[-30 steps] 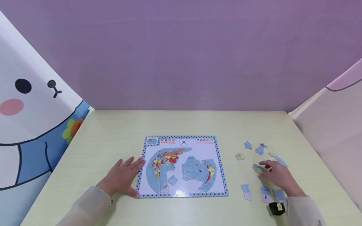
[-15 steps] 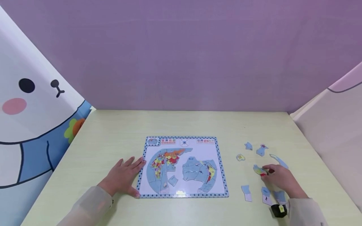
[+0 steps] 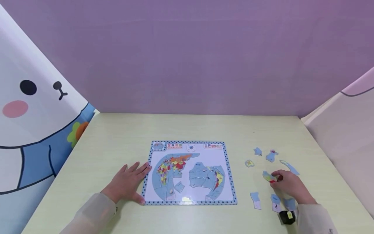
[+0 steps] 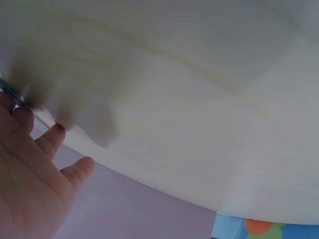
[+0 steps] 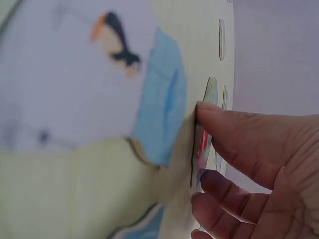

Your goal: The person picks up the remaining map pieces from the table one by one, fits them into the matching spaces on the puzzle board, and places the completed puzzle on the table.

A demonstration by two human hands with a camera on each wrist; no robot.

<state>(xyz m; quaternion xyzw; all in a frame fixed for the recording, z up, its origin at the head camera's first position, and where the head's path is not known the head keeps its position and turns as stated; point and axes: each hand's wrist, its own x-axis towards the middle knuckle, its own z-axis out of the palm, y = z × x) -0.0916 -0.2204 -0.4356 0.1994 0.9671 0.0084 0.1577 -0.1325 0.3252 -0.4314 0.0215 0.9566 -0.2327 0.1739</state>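
A world-map jigsaw board (image 3: 210, 156) with a blue dotted border lies flat on the table, part of its map filled in on both sides. My left hand (image 3: 127, 182) rests spread at its left edge, fingertips on the border. To the right of the board, my right hand (image 3: 290, 186) pinches a green, yellow and red puzzle piece (image 3: 267, 176) by its right end. In the right wrist view, thumb and fingers are on either side of that piece (image 5: 203, 144), which stays close to the table. A blue puzzle piece (image 3: 179, 187) lies loose in the board's bare middle.
Several puzzle pieces lie around my right hand, among them a thin curved piece (image 3: 290, 167), a small yellow one (image 3: 249, 163) and a penguin piece (image 5: 99, 74). A black object (image 3: 287, 217) shows at my right wrist. A purple wall (image 3: 198, 65) stands behind the table.
My right hand has closed its thumb and fingers on the right end of the green, yellow and red puzzle piece, whose red part now shows. My left hand stays in place.
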